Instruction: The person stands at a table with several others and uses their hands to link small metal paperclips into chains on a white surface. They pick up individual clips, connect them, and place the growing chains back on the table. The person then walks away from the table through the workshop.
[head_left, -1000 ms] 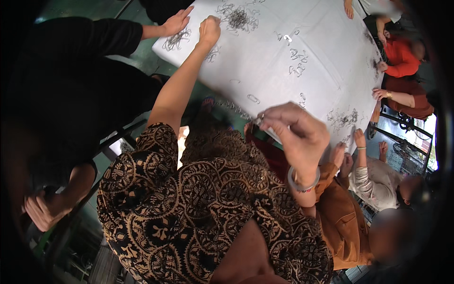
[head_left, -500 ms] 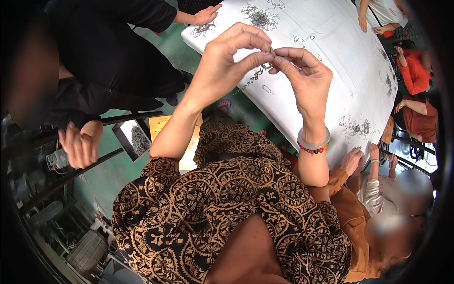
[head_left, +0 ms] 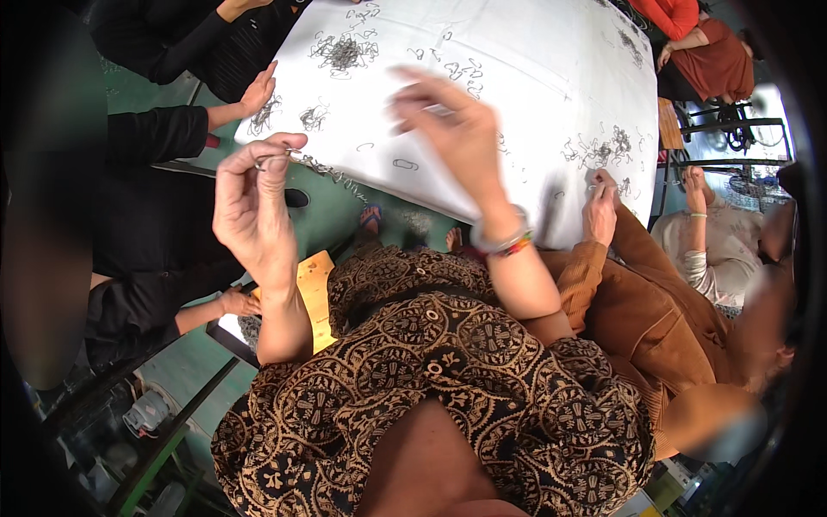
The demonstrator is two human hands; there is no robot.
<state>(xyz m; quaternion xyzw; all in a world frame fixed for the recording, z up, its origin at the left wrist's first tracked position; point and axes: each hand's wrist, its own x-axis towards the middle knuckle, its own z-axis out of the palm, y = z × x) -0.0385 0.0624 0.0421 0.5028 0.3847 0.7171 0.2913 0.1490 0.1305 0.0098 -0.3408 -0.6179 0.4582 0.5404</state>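
- My left hand (head_left: 251, 207) pinches one end of a linked chain of small metal clips (head_left: 320, 168) between thumb and forefinger; the short chain trails right from my fingertips, so I judge little is joined yet.
- Beyond my fingers, loose clips (head_left: 345, 53) lie scattered on the white table (head_left: 534, 77), unlinked.
- My right hand (head_left: 457, 129) is motion-blurred over the table; I cannot tell whether it grips anything.
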